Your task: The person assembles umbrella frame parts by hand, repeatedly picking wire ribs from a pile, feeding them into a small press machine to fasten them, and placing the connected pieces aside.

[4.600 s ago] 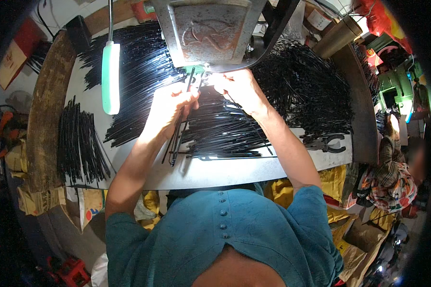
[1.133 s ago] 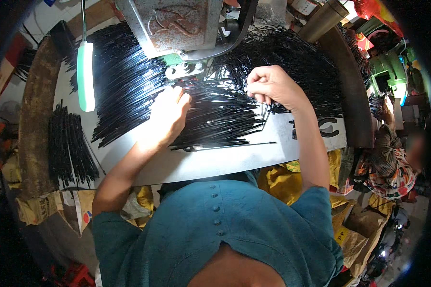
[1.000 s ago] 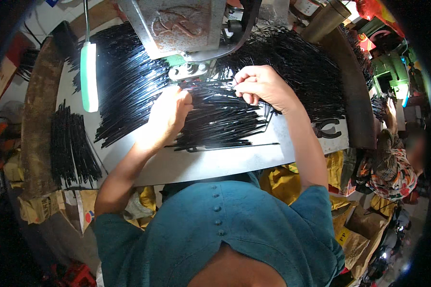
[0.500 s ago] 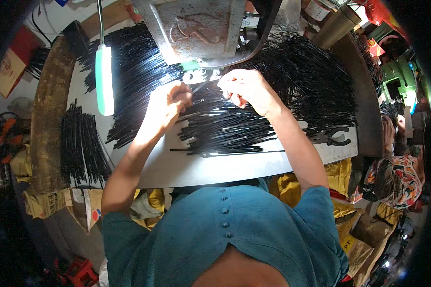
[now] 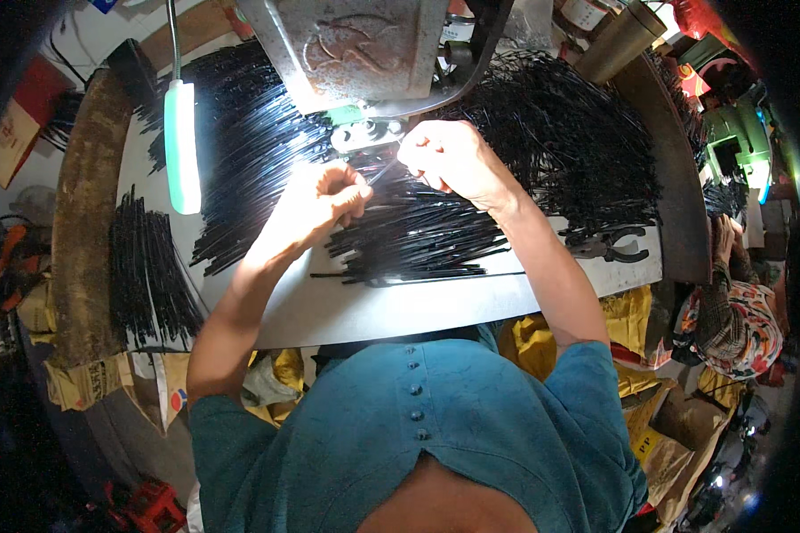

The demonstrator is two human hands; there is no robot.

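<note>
the machine head point(image 5: 360, 55) is at the middle back of the tabletop point(image 5: 373, 318), with the lamp point(image 5: 180, 151) to its left. the left heap of rods point(image 5: 240, 151) lies beside it, the outer bundle point(image 5: 151, 275) farther left and nearer the person. the middle heap point(image 5: 422, 235) lies in front, the right heap point(image 5: 569, 142) to the right, with the pliers point(image 5: 615, 247) before it. the left hand point(image 5: 318, 200) and right hand point(image 5: 452, 162) are just in front of the machine head.

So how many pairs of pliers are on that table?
1: the dark pliers lie at the right end of the table, near its front edge. Others might be hidden under the heaped black rods.
</note>
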